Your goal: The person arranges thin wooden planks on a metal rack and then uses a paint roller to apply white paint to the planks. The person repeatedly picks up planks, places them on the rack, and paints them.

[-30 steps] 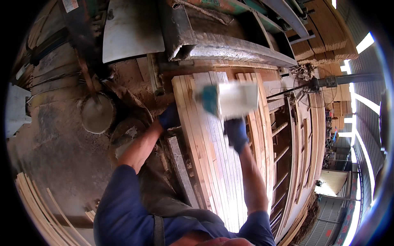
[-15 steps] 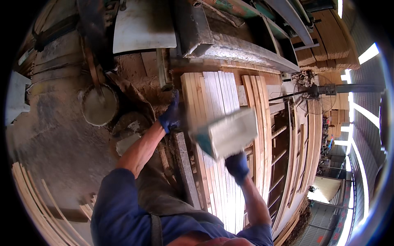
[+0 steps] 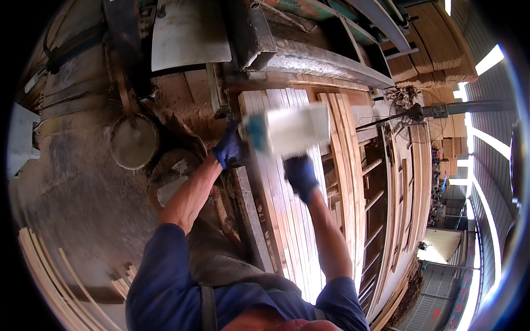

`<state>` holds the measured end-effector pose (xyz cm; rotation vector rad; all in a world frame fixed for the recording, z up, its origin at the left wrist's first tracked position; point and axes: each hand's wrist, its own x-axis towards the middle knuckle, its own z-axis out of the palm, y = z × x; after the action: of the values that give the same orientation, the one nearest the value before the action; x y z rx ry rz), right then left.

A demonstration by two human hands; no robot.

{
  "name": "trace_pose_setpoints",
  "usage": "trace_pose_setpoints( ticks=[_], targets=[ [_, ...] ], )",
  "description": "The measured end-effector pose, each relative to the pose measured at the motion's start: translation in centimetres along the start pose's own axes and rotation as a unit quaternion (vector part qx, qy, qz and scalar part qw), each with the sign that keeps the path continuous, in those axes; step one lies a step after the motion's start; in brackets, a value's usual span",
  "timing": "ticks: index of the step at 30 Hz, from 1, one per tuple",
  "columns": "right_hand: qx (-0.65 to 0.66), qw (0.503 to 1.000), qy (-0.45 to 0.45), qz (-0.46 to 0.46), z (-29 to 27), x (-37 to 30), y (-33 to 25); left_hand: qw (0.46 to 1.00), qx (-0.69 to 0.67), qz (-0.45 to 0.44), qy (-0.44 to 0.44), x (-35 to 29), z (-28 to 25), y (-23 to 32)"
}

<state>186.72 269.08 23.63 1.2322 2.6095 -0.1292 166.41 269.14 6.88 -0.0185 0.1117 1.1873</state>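
Observation:
A boxy hand tool (image 3: 298, 128), whitish with a teal end, is over a row of long wooden strips (image 3: 287, 220) lying side by side; motion blurs it. My right hand (image 3: 301, 175), in a dark blue glove, is closed at its near side, and the grip itself is hidden. Pale, whitish tops show on many of the strips below. My left hand (image 3: 228, 148), gloved in blue too, rests at the left side of the strips with its fingers stretched away from me, partly in shadow.
More wooden strips (image 3: 346, 143) lie to the right on a rack with crossbars. A dusty metal machine frame (image 3: 326, 66) stands at the far end. On the left is a round bucket (image 3: 133, 142) of greyish stuff with a stick in it. Thin wood pieces (image 3: 49, 281) lie lower left.
My right hand and the boxy tool have moved away from me and to the left over the strips, and the tool has turned more level. My left hand has stayed nearly in place.

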Motion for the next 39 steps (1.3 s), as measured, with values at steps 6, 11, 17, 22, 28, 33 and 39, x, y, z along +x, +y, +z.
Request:
trace_pose_setpoints(
  ticks=[6,11,17,22,28,33,39],
  targets=[
    [0.217,0.959,-0.024,0.178,0.1,-24.5,-2.0,0.998,0.051,-0.029,0.031,-1.0,1.6,0.6],
    [0.459,0.795,0.072,0.391,-1.7,-31.2,-1.9,0.991,0.114,-0.053,0.046,-1.7,2.4,0.0],
    [0.514,0.733,0.208,0.393,-3.3,-26.5,2.4,0.981,0.190,-0.008,0.048,-2.5,1.5,0.2],
    [0.541,0.730,0.172,0.380,-2.5,-19.7,7.0,0.955,0.259,0.009,0.144,-10.1,-1.1,4.1],
    [0.510,0.784,0.166,0.311,-1.5,-2.9,10.3,0.911,0.208,0.066,0.349,-24.7,-7.8,5.1],
    [0.330,0.847,0.309,0.281,-0.2,10.6,11.9,0.898,0.158,0.052,0.407,-35.2,-16.8,0.4],
    [0.256,0.870,0.350,0.236,0.4,8.6,12.6,0.837,0.117,-0.030,0.534,-45.1,-20.3,-4.4]
  ],
)
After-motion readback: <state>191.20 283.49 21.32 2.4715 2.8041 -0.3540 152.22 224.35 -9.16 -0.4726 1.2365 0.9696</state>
